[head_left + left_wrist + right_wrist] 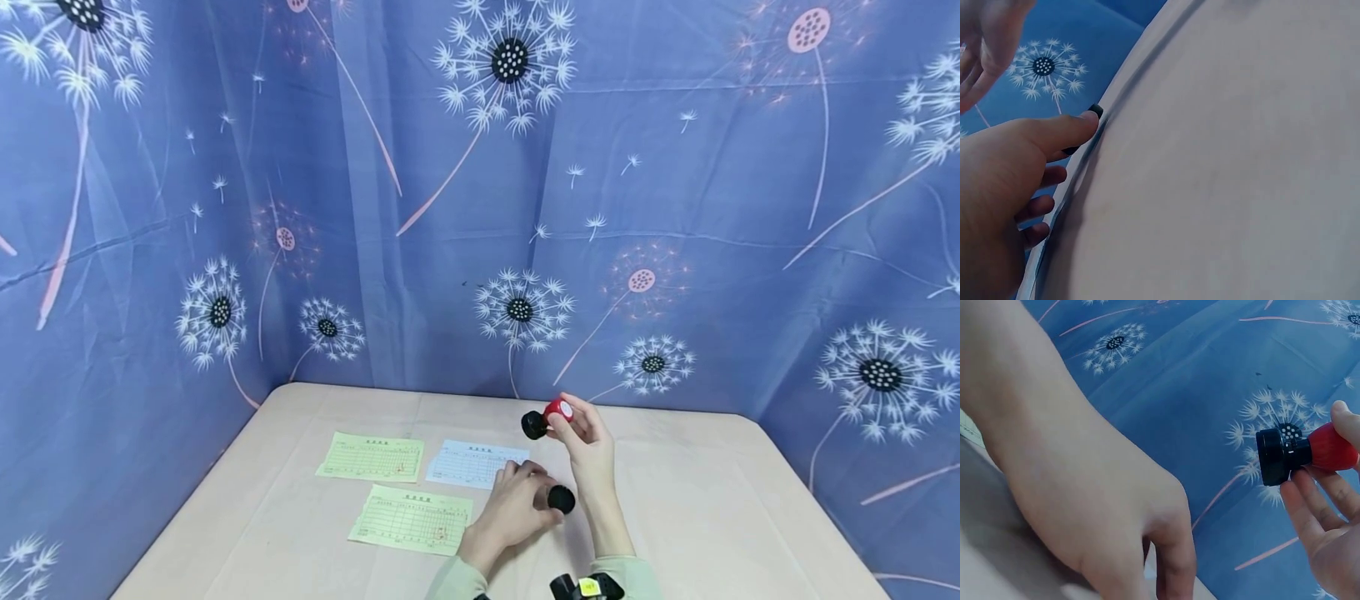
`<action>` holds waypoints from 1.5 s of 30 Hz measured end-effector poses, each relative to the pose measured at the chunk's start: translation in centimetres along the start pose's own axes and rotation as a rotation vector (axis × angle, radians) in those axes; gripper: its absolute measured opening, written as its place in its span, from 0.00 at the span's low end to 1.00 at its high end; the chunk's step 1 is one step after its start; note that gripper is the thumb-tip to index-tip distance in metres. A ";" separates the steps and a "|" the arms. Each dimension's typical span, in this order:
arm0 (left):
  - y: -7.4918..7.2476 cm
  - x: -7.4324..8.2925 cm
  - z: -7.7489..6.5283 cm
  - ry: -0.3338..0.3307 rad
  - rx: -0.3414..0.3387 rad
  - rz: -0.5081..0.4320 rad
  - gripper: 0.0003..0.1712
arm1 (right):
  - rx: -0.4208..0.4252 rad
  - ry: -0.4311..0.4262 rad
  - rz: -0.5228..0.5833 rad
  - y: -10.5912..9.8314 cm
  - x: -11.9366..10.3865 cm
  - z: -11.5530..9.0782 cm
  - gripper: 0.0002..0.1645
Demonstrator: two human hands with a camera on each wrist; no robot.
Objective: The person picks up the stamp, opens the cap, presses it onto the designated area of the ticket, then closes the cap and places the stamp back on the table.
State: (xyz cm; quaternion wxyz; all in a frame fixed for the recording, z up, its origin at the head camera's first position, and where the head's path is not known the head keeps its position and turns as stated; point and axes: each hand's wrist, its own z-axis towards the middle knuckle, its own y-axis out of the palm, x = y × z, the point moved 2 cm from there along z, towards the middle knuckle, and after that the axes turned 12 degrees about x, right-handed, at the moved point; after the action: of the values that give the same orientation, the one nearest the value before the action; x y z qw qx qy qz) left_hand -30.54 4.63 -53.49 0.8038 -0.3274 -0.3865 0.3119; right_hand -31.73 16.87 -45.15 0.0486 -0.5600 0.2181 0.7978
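My right hand (592, 446) holds up a stamp by its rounded red handle (559, 410), thumb on one side and fingers on the other. The stamp's round black base (1272, 456) points left, tilted sideways above the table. Lower down, my left hand (517, 504) pinches a small round black cap (561, 499) with its thumb. In the left wrist view the black cap (1095, 111) shows at the thumb tip, mostly hidden. The left fingers overlap the right edge of a pale blue printed slip (472, 463).
Two green printed slips lie on the left of the table: one at the back (371, 457), another nearer (411, 520), both with red marks. The pale table (697, 500) is bordered by blue dandelion-print curtains (420, 317) at the back and sides.
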 end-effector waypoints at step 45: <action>-5.0 -2.7 -0.6 -0.152 0.058 -0.424 0.27 | 0.151 0.011 0.070 -3.7 -0.4 1.9 0.25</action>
State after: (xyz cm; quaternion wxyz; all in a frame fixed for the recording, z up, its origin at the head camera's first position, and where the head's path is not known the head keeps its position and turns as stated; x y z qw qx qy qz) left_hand -30.23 -0.53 -51.07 0.8289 -0.1912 -0.4971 0.1710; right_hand -32.02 21.05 -45.38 0.0614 -0.5510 0.2973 0.7774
